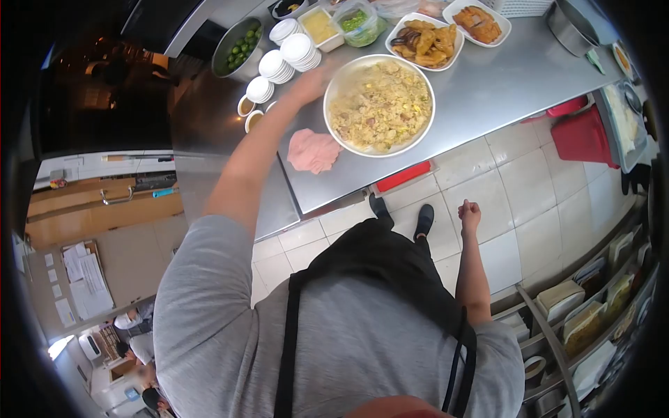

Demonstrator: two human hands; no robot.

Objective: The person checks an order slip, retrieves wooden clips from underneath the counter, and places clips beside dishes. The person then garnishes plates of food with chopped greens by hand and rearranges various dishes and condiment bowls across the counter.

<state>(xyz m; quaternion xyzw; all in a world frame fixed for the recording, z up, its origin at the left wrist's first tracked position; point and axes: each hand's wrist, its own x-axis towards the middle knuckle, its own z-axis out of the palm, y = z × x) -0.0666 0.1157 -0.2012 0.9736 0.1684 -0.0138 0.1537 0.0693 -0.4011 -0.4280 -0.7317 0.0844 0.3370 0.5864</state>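
Note:
My left hand (317, 80) reaches over the steel counter to the left rim of a large white bowl (380, 104) filled with fried rice. Motion smears its fingers, so their shape and anything in them cannot be made out. A crumpled pink cloth (313, 151) lies just below the bowl, near the counter edge. Stacks of white lids (300, 50) stand left of that hand, above small cups of sauce (246, 106). My right hand (470, 214) hangs over the tiled floor, away from the counter, with its fingers curled in and nothing visible in them.
Along the counter's back stand a pot of green limes (244, 47), a bag of chopped greens (355, 24), two dishes of fried food (425, 43) and a metal pot (571, 29). A red bin (584, 136) and a rack (550, 334) are at right. People appear at lower left.

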